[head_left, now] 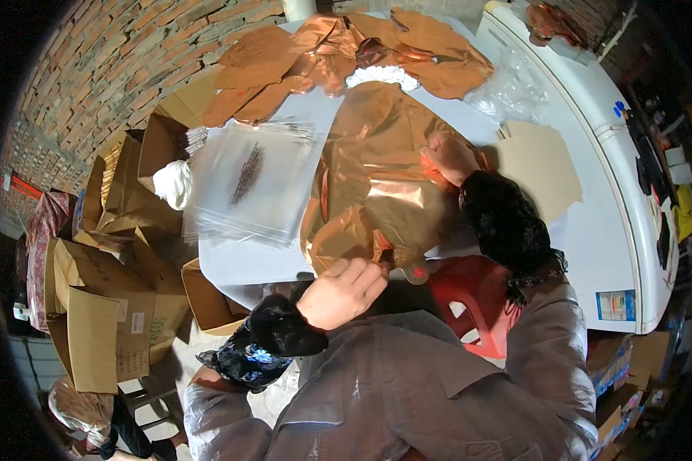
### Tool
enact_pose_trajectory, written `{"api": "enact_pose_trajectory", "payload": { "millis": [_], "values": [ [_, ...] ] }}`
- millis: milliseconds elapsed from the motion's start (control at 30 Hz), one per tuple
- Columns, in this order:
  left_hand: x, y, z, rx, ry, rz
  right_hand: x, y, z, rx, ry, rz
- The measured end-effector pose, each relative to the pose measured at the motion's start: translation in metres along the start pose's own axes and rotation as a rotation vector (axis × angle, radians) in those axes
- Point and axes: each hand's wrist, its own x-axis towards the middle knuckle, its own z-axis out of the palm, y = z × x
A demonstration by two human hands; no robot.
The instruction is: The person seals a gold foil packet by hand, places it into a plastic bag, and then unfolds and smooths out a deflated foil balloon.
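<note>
A flat, copper-coloured foil balloon (377, 146) lies across the middle of the table in front of me, its near part folded. My left hand (346, 290) is closed on its near edge, fingers pinching the foil at the table's front. On the balloon's right side, my right hand (447, 157) is curled shut with foil bunched under its fingers. To the left lies a stack of clear plastic bags (246, 180) with dark print. Brown card sheets (542, 165) rest right of the balloon, partly behind my right forearm.
More copper foil balloons (261, 61) are spread at the table's far end, beside white crumpled material (382, 77) and clear plastic (511, 88). Cardboard boxes (104, 307) stand at left. A white fridge-like cabinet (592, 131) borders the right, and a red stool (473, 300) is below.
</note>
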Motion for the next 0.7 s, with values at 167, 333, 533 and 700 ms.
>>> {"api": "enact_pose_trajectory", "payload": {
  "millis": [167,333,533,700],
  "values": [
    [-0.008,-0.005,-0.004,-0.031,-0.035,-0.034,-0.006,-0.008,-0.003,-0.018,0.011,0.015],
    [-0.018,-0.007,0.001,-0.023,-0.045,-0.050,-0.011,-0.015,-0.002,-0.087,0.071,0.011],
    [-0.027,-0.009,0.003,-0.002,-0.060,-0.090,-0.013,-0.023,-0.011,-0.222,-0.011,-0.004],
    [-0.033,-0.010,0.005,-0.031,-0.047,-0.113,-0.010,-0.009,-0.003,-0.230,0.103,-0.134]
  ]
}}
